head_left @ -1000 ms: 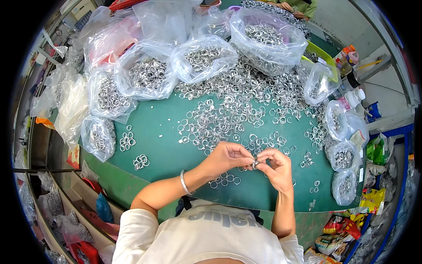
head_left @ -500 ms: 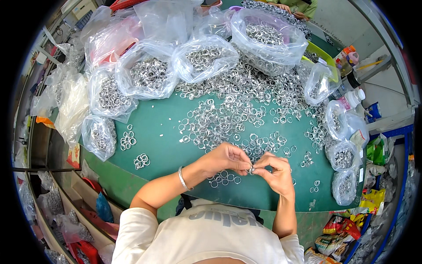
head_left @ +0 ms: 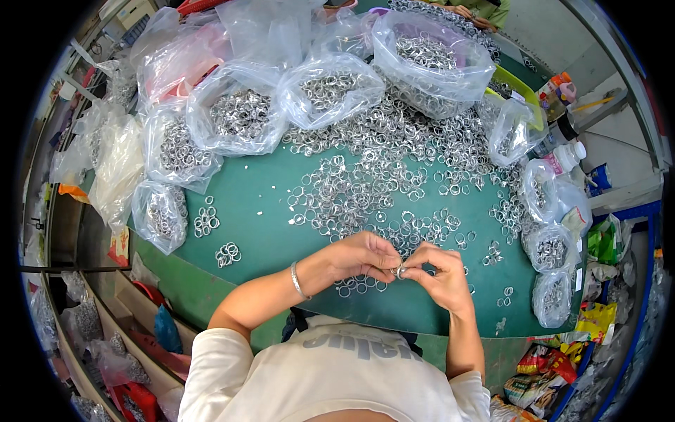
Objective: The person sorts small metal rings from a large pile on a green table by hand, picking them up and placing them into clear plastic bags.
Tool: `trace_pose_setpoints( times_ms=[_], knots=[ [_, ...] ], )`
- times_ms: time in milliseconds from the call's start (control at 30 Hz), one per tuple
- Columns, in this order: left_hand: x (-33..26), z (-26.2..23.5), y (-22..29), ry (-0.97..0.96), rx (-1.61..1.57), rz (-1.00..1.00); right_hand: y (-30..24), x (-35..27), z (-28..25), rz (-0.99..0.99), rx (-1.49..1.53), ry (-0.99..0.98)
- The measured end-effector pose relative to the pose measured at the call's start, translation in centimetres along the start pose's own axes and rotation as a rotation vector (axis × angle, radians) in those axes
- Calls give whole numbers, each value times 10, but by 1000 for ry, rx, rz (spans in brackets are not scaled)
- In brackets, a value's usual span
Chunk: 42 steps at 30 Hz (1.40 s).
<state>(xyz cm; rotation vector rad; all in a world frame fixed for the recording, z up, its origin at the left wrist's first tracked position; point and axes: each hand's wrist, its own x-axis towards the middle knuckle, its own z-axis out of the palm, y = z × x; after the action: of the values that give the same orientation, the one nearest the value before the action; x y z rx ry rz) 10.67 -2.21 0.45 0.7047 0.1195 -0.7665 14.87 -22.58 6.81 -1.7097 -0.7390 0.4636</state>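
Near the front edge of the green table, my left hand (head_left: pixel 363 256) and my right hand (head_left: pixel 440 271) meet, thumbs and fingertips pinched together. Between them is a small silver ring (head_left: pixel 399 271), partly covered by the fingers. A bracelet circles my left wrist. Under and beside my left hand lies a small group of rings (head_left: pixel 360 284). Just beyond both hands a loose pile of silver rings (head_left: pixel 351 193) spreads back toward a denser heap (head_left: pixel 394 133).
Open clear bags of rings (head_left: pixel 242 116) line the far side and left of the table. Smaller bags (head_left: pixel 550 250) and bottles (head_left: pixel 564 157) stand along the right edge. Two small ring clusters (head_left: pixel 227 254) lie at left. Across the table are another person's hands (head_left: pixel 472 14).
Both hands stay pinched together over the ring at nearly the same spot. My left fingers have shifted slightly, and the view has moved a little.
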Motion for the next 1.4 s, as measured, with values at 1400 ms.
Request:
trace_pose_setpoints(
  times_ms=[1400],
  knots=[
    [-52, 6, -45, 664, 1378, 487, 41, -20, -4, 88, -888, 318]
  ],
)
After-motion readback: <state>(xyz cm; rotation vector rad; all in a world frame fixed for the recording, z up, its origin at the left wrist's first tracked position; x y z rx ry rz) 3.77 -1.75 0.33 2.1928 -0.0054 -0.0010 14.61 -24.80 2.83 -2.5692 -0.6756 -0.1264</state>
